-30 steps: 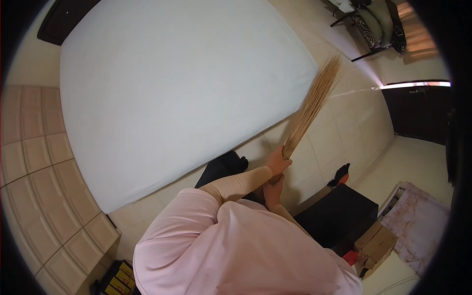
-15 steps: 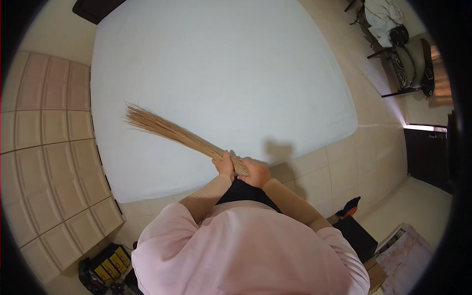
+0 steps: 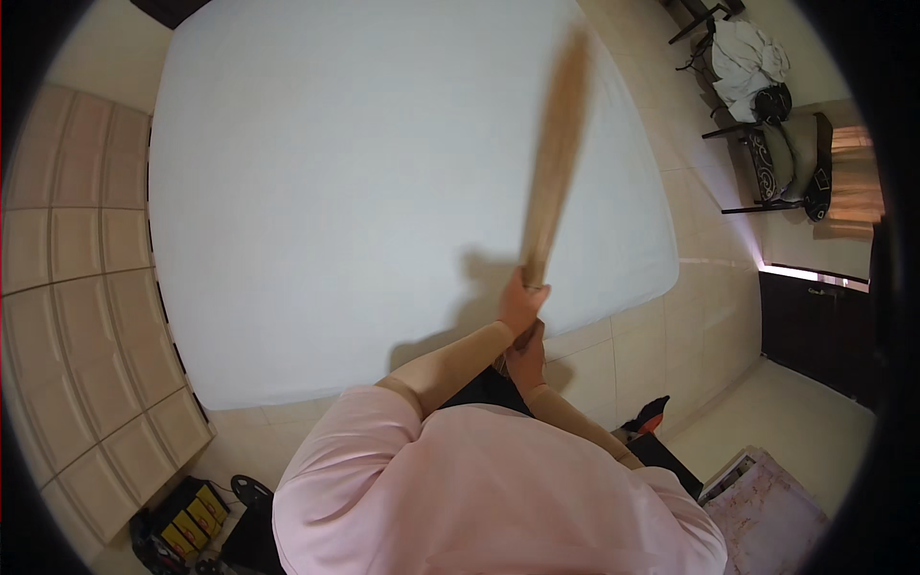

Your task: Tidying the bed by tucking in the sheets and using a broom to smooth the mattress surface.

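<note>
Both my hands grip a stick broom point(image 3: 552, 182), a long bundle of thin brown straws. My left hand point(image 3: 521, 301) is wrapped round its shaft, higher up. Below it, close to my body, my right hand point(image 3: 525, 356) closes round the butt end, which the fingers partly hide. The broom points away from me and leans slightly right, its far tip smeared by motion. It is over the right part of a mattress point(image 3: 355, 192) covered with a pale fitted sheet. Whether the straws touch the sheet I cannot tell.
Cream panelled cabinets point(image 3: 77, 244) line the left side. Along the right wall stand chairs with a white cloth point(image 3: 746, 67) and cushions point(image 3: 786, 158). A dark door point(image 3: 815, 321) is at the right, a marbled-top box point(image 3: 767, 517) lower right, and a black-and-yellow case point(image 3: 192, 522) lower left.
The broom has swung from pointing far left to pointing away and slightly right. Both hands moved right with it, still gripping, and my left arm now reaches across.
</note>
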`<action>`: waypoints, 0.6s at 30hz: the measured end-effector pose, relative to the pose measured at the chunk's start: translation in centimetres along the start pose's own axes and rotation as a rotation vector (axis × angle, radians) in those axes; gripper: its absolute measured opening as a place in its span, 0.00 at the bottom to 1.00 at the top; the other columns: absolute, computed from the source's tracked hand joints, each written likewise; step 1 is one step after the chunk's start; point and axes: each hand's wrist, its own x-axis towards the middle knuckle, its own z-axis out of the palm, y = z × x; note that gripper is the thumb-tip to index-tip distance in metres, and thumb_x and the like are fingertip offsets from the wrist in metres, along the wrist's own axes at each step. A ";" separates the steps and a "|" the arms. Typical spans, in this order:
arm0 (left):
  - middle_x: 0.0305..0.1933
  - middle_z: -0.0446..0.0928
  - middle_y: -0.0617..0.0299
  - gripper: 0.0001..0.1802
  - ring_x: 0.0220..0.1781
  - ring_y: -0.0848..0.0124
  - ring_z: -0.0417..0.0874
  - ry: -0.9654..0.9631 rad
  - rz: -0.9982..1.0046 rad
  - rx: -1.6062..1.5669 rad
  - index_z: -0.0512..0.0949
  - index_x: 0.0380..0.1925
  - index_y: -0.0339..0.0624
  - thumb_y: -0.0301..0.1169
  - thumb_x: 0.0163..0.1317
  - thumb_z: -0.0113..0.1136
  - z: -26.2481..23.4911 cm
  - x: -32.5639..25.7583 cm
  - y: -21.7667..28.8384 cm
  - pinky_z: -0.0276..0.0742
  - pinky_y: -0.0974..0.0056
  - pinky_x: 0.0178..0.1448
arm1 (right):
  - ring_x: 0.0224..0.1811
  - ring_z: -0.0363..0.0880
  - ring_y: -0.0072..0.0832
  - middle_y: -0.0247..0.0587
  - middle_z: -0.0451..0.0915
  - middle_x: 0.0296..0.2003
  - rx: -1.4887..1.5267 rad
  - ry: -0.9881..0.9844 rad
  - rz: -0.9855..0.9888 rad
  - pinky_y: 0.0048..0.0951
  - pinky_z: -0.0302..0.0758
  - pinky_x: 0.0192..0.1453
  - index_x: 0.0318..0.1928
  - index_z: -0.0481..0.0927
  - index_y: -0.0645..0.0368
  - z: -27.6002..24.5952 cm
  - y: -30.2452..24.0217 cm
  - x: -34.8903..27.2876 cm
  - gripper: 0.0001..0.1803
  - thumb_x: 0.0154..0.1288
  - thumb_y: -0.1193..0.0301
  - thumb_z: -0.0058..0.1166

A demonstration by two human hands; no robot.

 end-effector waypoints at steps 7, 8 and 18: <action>0.33 0.72 0.54 0.20 0.32 0.66 0.77 0.754 -0.215 -0.688 0.62 0.46 0.35 0.32 0.61 0.59 -6.0 2.7 0.0 0.77 0.60 0.29 | 0.49 0.79 0.49 0.55 0.80 0.46 -0.372 -0.482 -0.255 0.45 0.76 0.50 0.61 0.68 0.54 -0.4 -3.4 9.1 0.34 0.56 0.55 0.62; 0.34 0.72 0.53 0.21 0.32 0.66 0.77 0.812 -0.250 -0.759 0.61 0.47 0.33 0.31 0.61 0.58 -5.8 3.5 -0.1 0.78 0.61 0.28 | 0.48 0.80 0.48 0.55 0.80 0.46 -0.466 -0.537 -0.317 0.44 0.76 0.49 0.62 0.67 0.54 -0.4 -3.4 10.6 0.35 0.56 0.54 0.61; 0.42 0.77 0.37 0.26 0.43 0.48 0.82 0.276 -0.340 -0.108 0.63 0.47 0.30 0.38 0.57 0.60 17.4 8.5 1.3 0.78 0.53 0.47 | 0.54 0.78 0.45 0.52 0.79 0.49 -0.201 -0.286 0.124 0.38 0.73 0.56 0.59 0.68 0.61 -18.0 8.7 12.8 0.35 0.57 0.54 0.63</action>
